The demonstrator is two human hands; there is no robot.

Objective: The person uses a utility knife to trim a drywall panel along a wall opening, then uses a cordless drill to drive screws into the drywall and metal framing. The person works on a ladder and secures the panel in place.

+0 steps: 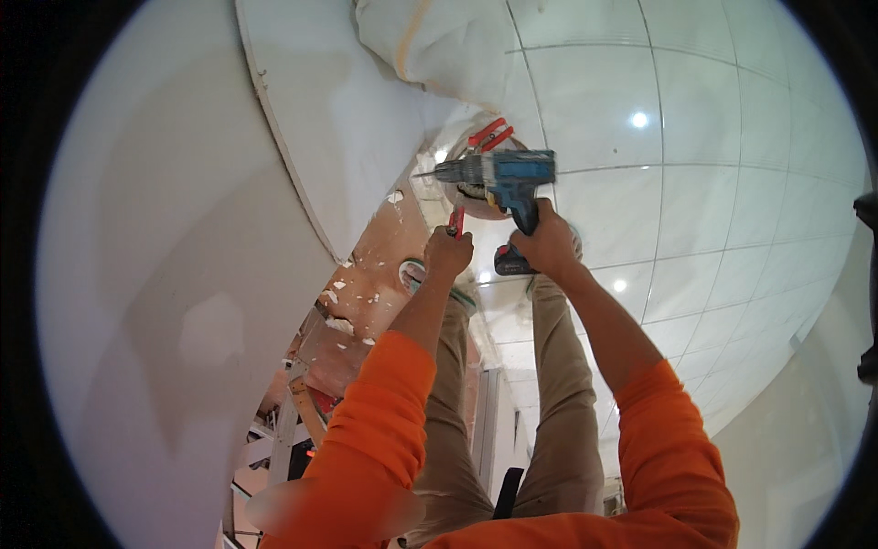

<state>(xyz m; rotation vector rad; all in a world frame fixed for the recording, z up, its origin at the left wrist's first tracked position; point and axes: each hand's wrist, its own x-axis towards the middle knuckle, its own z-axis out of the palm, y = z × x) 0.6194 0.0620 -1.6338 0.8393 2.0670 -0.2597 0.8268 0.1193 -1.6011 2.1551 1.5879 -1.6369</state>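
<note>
My right hand (551, 243) is wrapped round the grip of a blue and black cordless drill (523, 172). Its chuck and thin bit point left, toward the pale board. In my left hand (448, 251), fingers closed, is a small red tool (456, 220) that sticks up past the fist; its kind cannot be made out. Behind the drill stands a round bucket (494, 209), partly hidden by it. A pair of red handles (491, 134) shows at the bucket's far side; the rest of that tool is hidden.
A large pale board (329, 119) with a rough edge fills the left side. Whitish sheeting (439, 46) hangs at the top. White glossy tiles (604, 119) cover the right. White chips lie on a brown surface (366, 265) below the board, near a wooden piece (308, 410).
</note>
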